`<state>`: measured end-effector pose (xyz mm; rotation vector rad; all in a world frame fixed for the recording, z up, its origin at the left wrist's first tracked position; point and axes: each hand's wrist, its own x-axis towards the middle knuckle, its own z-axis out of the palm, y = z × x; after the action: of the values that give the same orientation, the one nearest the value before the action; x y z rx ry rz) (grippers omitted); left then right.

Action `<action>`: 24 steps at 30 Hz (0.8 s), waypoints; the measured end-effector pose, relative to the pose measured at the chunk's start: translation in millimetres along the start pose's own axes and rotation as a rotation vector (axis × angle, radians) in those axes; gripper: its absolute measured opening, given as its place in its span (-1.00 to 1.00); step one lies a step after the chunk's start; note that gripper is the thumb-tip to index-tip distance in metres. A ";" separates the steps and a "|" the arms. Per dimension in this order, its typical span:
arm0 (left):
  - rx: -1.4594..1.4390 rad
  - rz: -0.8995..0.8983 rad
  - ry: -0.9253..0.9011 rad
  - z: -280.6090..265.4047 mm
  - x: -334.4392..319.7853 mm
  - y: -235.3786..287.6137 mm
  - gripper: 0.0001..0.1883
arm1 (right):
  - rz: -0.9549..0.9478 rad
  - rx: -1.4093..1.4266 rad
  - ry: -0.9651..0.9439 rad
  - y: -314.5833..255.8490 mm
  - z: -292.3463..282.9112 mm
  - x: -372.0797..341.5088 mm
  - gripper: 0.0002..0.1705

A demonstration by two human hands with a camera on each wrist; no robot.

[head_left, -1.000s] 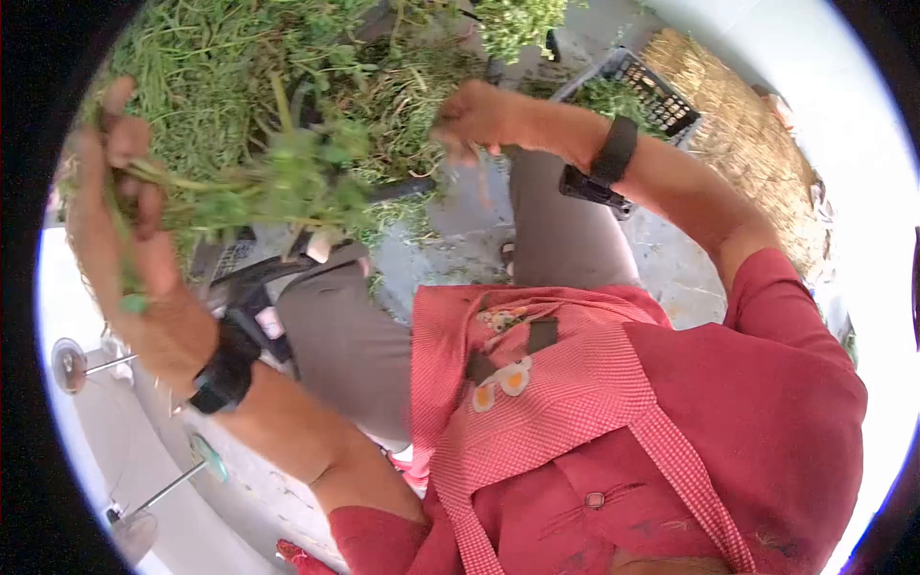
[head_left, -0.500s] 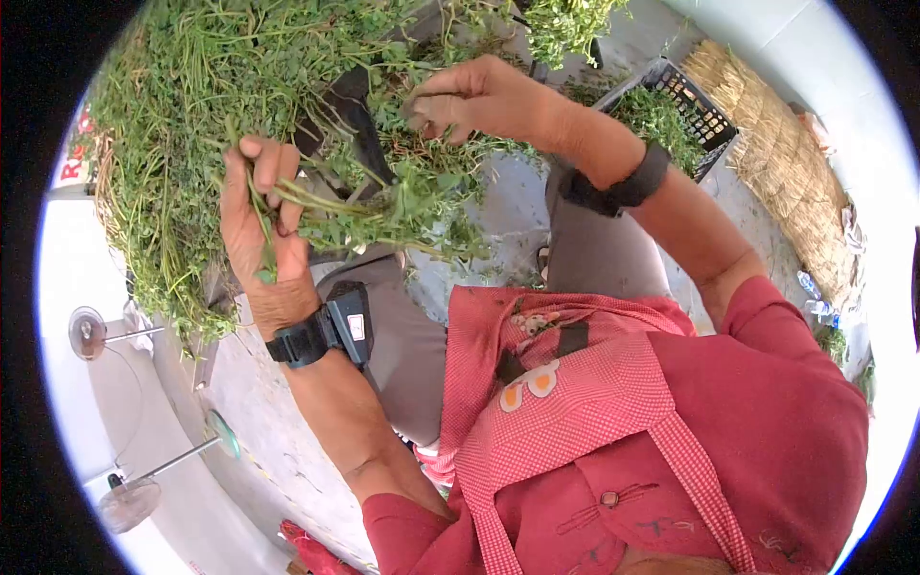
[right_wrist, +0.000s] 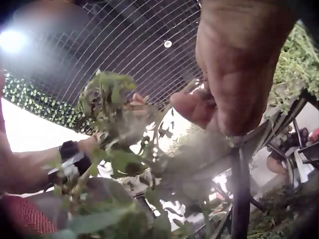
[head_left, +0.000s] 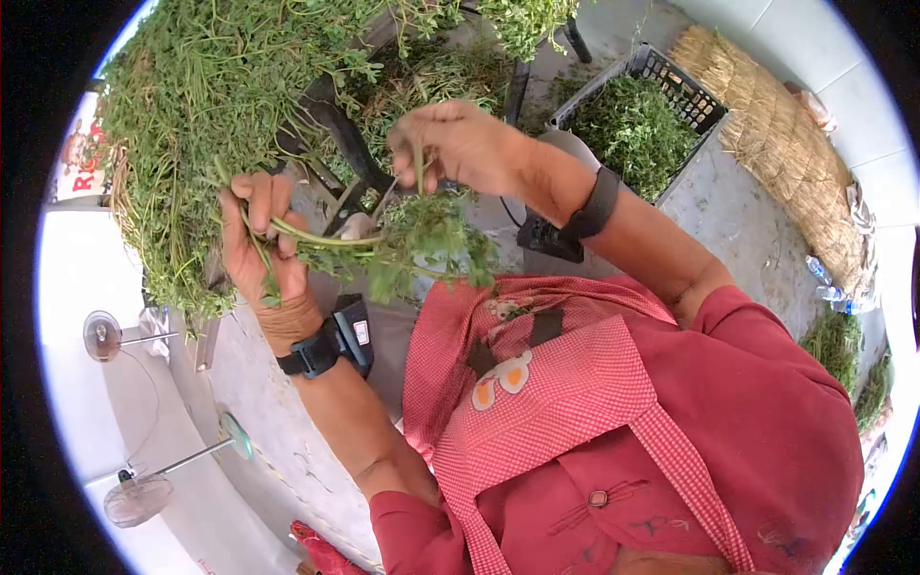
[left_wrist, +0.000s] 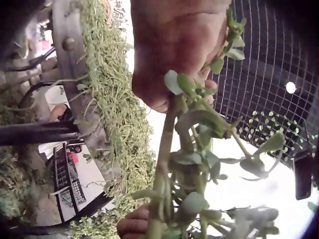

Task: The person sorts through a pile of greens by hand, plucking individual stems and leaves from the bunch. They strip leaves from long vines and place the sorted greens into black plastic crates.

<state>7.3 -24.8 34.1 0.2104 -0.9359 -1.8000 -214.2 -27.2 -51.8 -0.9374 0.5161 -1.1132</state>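
My left hand (head_left: 264, 235) grips a small bunch of purslane (head_left: 335, 241), thick pale-green stems with small rounded leaves. In the left wrist view the fleshy stems (left_wrist: 164, 164) run down from the fist. The bunch's leafy end (head_left: 431, 244) extends rightward, just below my right hand (head_left: 465, 144). That hand pinches a short green stem (head_left: 419, 171) between thumb and fingers. Blurred leaves (right_wrist: 127, 162) fill the space below the right fingers in the right wrist view. Beyond both hands lies a big heap of the same greens (head_left: 220, 125).
A black crate (head_left: 709, 101) of picked greens stands to the right, beside a rolled straw mat (head_left: 786, 163). Loose stalks (head_left: 431, 81) lie beyond the right hand, near a dark metal frame (head_left: 345, 144). Plastic bottles (head_left: 829, 292) lie far right; small fans (head_left: 134, 498) stand at left.
The left hand with its bunch came inward from the far left, then stayed nearly level. The right hand dropped toward the bunch and now pinches a stem; the view shifted too.
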 end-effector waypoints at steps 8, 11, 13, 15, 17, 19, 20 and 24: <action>-0.016 0.047 -0.027 -3.3 -15.6 -14.2 -0.73 | 0.057 0.075 0.000 8.1 24.6 -16.9 -0.59; -0.001 0.070 0.000 -7.7 -21.7 -15.4 -0.72 | 0.015 0.035 0.003 10.5 26.7 -21.1 -0.63; -0.026 0.087 0.045 -10.7 -27.3 -12.7 -0.72 | -0.003 0.023 0.029 3.6 15.9 -18.3 -0.69; -0.002 0.105 0.078 -16.5 -34.7 -11.4 -0.71 | -0.142 0.128 0.093 -5.0 0.2 -17.0 -0.73; 0.022 0.119 0.099 -20.7 -39.2 -10.2 -0.71 | -0.169 0.144 0.126 -11.3 -17.3 -15.5 -0.77; 0.136 0.113 0.216 -19.6 -42.7 -9.8 -0.71 | -0.316 0.249 0.256 -18.2 -31.4 -13.2 -0.77; 0.242 0.078 0.385 -16.8 -44.1 -9.2 -0.70 | -0.311 0.287 0.333 -22.7 -37.4 -14.9 -0.81; 0.510 0.135 0.570 -4.4 -40.6 -20.1 -0.69 | -0.392 0.300 0.510 -30.1 -52.9 -13.1 -0.87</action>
<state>13.0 10.7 6.2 0.9075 -0.9405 -1.2411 -275.2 -38.9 -55.9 -0.4935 0.5665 -1.7515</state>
